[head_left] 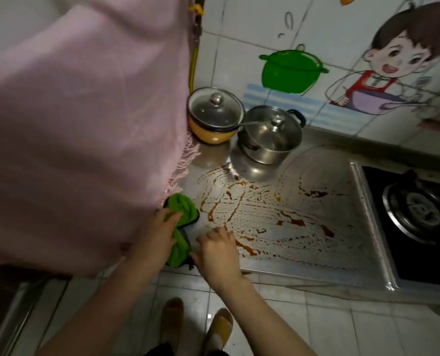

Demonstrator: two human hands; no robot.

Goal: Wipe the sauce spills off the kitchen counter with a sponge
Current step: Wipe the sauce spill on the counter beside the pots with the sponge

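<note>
Red-brown sauce smears (260,204) streak the steel counter (324,255) in lines and blobs. A green cloth-like sponge (184,209) lies at the counter's left front corner. My left hand (154,235) grips the green sponge, fingers curled over its top. My right hand (217,250) rests on the counter just right of the sponge, fingers loosely bent, touching the edge of the smears and holding nothing.
A yellow pot with glass lid (213,116) and a steel pot (271,134) stand at the back of the counter. A black gas hob (414,214) lies to the right. A pink fringed cloth (85,119) covers the left. Tiled wall behind, tiled floor below.
</note>
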